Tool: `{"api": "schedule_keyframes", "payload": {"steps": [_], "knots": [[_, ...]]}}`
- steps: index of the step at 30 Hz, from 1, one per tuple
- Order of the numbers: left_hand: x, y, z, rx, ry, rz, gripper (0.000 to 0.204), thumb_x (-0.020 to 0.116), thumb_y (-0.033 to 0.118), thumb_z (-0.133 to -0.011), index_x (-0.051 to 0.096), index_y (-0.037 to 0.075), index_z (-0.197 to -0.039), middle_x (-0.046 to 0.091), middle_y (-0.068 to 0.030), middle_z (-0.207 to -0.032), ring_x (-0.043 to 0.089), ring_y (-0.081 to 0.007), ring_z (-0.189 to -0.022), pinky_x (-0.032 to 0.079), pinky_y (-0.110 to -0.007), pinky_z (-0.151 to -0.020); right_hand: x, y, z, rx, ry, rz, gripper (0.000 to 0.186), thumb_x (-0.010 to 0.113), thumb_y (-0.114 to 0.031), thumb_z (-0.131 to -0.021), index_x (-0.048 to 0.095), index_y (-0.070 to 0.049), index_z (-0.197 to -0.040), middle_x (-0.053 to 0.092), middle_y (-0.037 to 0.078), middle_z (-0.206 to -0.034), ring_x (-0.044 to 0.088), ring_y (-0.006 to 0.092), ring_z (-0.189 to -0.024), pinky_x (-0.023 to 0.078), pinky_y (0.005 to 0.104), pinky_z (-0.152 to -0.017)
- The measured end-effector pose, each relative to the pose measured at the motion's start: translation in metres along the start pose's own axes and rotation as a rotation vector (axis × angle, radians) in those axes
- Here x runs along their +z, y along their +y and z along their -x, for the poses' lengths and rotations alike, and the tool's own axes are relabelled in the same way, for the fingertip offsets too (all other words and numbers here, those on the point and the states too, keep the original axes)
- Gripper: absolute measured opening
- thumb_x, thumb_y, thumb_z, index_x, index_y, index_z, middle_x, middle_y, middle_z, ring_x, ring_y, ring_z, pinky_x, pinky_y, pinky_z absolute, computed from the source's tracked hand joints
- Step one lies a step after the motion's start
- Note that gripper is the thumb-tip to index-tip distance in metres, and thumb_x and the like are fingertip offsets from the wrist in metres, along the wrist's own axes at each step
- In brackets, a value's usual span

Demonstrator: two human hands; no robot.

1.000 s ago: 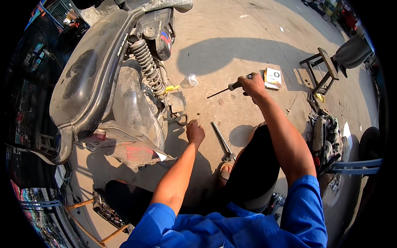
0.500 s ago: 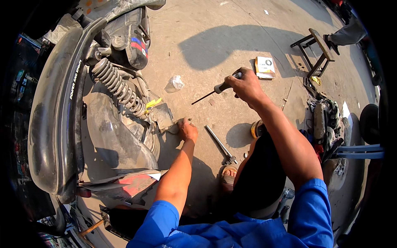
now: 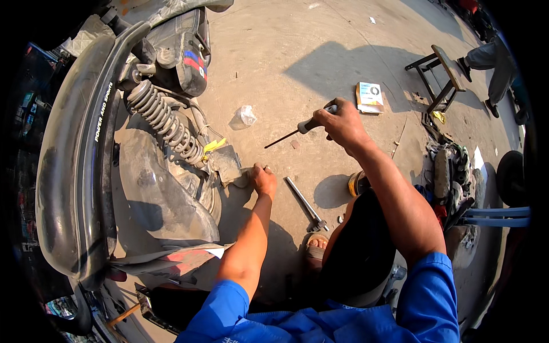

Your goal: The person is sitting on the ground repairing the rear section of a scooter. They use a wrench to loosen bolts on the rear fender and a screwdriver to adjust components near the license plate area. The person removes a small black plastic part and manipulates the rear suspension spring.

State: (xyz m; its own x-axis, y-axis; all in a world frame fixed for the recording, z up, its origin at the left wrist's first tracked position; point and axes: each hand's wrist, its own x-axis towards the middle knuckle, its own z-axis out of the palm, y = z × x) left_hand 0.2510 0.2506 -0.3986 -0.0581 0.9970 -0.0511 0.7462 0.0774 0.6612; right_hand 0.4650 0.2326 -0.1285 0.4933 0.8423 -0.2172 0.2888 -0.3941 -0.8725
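Note:
A screwdriver (image 3: 305, 126) with a grey-and-black handle is gripped in my right hand (image 3: 344, 127); its thin shaft points left and slightly down, its tip touching nothing. My left hand (image 3: 263, 179) is closed, fingertips pinched together, just right of the scooter's lower rear part. Whatever lies between those fingers is too small to make out. Beside that hand stands the dusty scooter (image 3: 71, 166), with a coil-spring shock absorber (image 3: 168, 123) and a yellow strip (image 3: 214, 144) tied near its lower end. A long metal wrench-like bar (image 3: 306, 202) lies on the ground right of my left hand.
A crumpled clear plastic bag (image 3: 246, 115) and a small white-and-orange box (image 3: 369, 98) lie on the concrete. Near my right knee stands a yellow-and-black can (image 3: 358, 183). A wooden stool (image 3: 443, 71) and another person's legs (image 3: 493, 71) are at far right, above a pile of rags (image 3: 452, 171).
My left hand has shifted a little right, away from the scooter. My right hand keeps the screwdriver almost in place. The other person's legs show more at the right.

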Motion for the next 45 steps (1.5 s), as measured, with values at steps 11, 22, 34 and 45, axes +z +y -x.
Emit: {"api": "schedule_keyframes", "payload": {"steps": [11,22,34,45], "knots": [[-0.06,0.058,0.04,-0.291,-0.07,1.08,0.012,0.068,0.001,-0.082,0.06,-0.002,-0.09,0.064,-0.0082,-0.075,0.06,-0.0149,-0.059,0.048,-0.028,-0.052,-0.003,0.008,-0.004,0.012,0.019,-0.071,0.029,0.067,-0.02,-0.076,0.058,0.007,-0.083,0.06,0.011,-0.066,0.059,0.0162,-0.055,0.05,0.0307,-0.048],[-0.135,0.065,0.057,-0.248,0.009,1.337,0.008,0.065,0.001,-0.086,0.061,-0.001,-0.093,0.067,-0.01,-0.088,0.063,-0.0173,-0.068,0.052,-0.029,-0.06,-0.022,0.003,0.013,-0.001,-0.048,-0.244,0.027,0.064,-0.022,-0.076,0.057,0.004,-0.076,0.054,0.008,-0.063,0.05,0.0157,-0.05,0.041,0.0315,-0.045],[-0.156,0.064,0.066,-0.237,-0.025,1.458,0.011,0.063,0.001,-0.086,0.059,0.001,-0.097,0.066,-0.0093,-0.092,0.061,-0.0176,-0.072,0.048,-0.028,-0.063,-0.032,0.004,0.024,-0.033,-0.093,-0.3,0.029,0.063,-0.023,-0.074,0.057,0.005,-0.078,0.053,0.009,-0.062,0.047,0.0155,-0.048,0.037,0.0307,-0.042],[-0.161,0.071,0.064,-0.155,0.002,1.472,0.009,0.064,-0.002,-0.086,0.061,0.003,-0.093,0.064,-0.0066,-0.083,0.059,-0.016,-0.065,0.044,-0.027,-0.057,-0.032,0.0,0.028,-0.028,-0.073,-0.318,0.028,0.063,-0.022,-0.074,0.057,0.005,-0.075,0.053,0.009,-0.061,0.047,0.0152,-0.047,0.037,0.0303,-0.041]]}}
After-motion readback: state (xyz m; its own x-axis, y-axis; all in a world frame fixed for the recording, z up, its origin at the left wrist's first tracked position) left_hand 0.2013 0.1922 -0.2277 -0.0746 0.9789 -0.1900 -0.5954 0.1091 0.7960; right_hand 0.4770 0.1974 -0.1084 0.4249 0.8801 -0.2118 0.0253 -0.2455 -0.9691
